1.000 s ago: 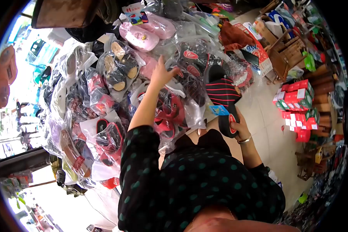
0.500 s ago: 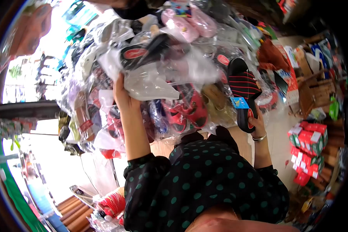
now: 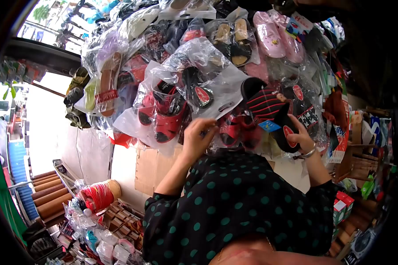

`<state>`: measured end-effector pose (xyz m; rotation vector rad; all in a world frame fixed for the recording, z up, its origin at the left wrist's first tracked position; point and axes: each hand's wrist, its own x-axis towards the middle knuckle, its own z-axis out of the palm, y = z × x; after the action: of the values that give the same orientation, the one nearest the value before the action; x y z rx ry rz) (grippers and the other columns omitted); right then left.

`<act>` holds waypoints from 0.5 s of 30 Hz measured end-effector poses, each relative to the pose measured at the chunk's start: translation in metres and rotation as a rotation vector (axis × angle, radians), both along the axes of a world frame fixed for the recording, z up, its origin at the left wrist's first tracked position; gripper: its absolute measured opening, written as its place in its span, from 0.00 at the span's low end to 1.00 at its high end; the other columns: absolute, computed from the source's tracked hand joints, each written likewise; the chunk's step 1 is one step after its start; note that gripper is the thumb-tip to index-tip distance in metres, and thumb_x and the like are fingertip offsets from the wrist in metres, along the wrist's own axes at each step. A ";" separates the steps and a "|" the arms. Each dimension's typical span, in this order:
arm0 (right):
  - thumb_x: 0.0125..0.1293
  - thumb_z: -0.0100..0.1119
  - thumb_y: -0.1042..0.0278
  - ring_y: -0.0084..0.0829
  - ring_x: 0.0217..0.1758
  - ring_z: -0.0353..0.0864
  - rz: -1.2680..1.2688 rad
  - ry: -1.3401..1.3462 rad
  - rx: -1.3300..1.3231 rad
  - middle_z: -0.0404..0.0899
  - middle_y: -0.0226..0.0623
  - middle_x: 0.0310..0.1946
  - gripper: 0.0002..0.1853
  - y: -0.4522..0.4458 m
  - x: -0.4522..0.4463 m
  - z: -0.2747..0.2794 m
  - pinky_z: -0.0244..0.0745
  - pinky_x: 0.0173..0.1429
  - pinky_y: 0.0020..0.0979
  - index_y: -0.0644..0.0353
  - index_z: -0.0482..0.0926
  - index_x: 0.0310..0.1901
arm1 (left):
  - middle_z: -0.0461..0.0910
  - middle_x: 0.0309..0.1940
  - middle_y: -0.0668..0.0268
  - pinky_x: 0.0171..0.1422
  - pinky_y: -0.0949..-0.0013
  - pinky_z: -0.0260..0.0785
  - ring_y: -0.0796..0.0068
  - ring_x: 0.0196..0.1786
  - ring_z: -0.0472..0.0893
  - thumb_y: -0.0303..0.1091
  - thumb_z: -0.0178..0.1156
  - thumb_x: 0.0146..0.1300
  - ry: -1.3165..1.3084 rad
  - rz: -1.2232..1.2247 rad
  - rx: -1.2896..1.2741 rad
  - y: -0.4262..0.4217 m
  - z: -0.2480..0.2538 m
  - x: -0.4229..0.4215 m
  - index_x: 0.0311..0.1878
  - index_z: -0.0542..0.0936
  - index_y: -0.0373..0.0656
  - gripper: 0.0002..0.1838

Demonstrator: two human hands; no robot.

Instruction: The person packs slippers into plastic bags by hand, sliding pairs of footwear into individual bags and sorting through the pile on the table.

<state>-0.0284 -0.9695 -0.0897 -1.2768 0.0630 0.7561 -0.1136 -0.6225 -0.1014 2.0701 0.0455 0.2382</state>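
Note:
My right hand (image 3: 302, 136) grips a black slide sandal (image 3: 263, 104) with red stripes across its strap, near the heel end. A blue tag (image 3: 269, 126) hangs on it, and a red oval label shows on the sole beside my fingers. My left hand (image 3: 201, 136) is at the near edge of the pile, its fingers loosely bent and apart. Just beyond it lies a clear plastic bag (image 3: 229, 90) with a black sandal (image 3: 198, 92) inside. Bagged red-and-black shoes (image 3: 163, 115) lie left of that bag.
Bagged footwear covers the display, including pink clogs (image 3: 269, 37) and tan-soled sandals (image 3: 240, 37) at the back. A brown cardboard box (image 3: 157, 170) stands below its near edge. Red-and-white boxes (image 3: 342, 205) are at lower right, and a red bundle (image 3: 97, 196) at lower left.
The plastic bag with the black sandal, earlier raised in my left hand, now lies on the pile. My left hand has come nearer to me and right. The striped slide sandal is more tilted.

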 end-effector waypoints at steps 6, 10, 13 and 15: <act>0.46 0.68 0.73 0.27 0.55 0.73 -0.038 0.210 0.065 0.68 0.38 0.58 0.44 0.032 -0.030 -0.027 0.68 0.59 0.27 0.64 0.58 0.67 | 0.75 0.44 0.68 0.57 0.58 0.58 0.64 0.51 0.72 0.38 0.69 0.44 -0.163 -0.054 0.696 0.003 -0.014 0.060 0.43 0.79 0.47 0.20; 0.47 0.67 0.71 0.26 0.54 0.73 -0.071 0.159 0.034 0.69 0.38 0.57 0.43 0.016 -0.040 -0.023 0.68 0.59 0.26 0.65 0.58 0.66 | 0.77 0.35 0.68 0.53 0.61 0.58 0.66 0.43 0.74 0.35 0.67 0.48 -0.222 -0.082 0.673 0.007 -0.039 0.076 0.38 0.82 0.48 0.11; 0.47 0.67 0.70 0.25 0.53 0.74 -0.034 0.107 -0.013 0.74 0.36 0.52 0.40 0.008 -0.035 0.002 0.69 0.58 0.26 0.65 0.61 0.64 | 0.78 0.28 0.65 0.46 0.64 0.63 0.65 0.36 0.76 0.33 0.65 0.53 -0.183 -0.040 0.445 0.014 -0.034 0.084 0.34 0.82 0.44 0.06; 0.43 0.64 0.72 0.24 0.56 0.71 -0.009 0.115 -0.059 0.65 0.38 0.61 0.46 0.008 -0.037 0.000 0.68 0.57 0.24 0.63 0.57 0.68 | 0.77 0.24 0.64 0.30 0.74 0.65 0.78 0.25 0.74 0.29 0.62 0.60 -0.057 0.045 0.020 0.013 -0.019 0.087 0.33 0.79 0.35 0.06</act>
<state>-0.0655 -0.9616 -0.0892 -1.2872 0.1850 0.8242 -0.0261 -0.6096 -0.1204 2.0822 0.0556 0.3266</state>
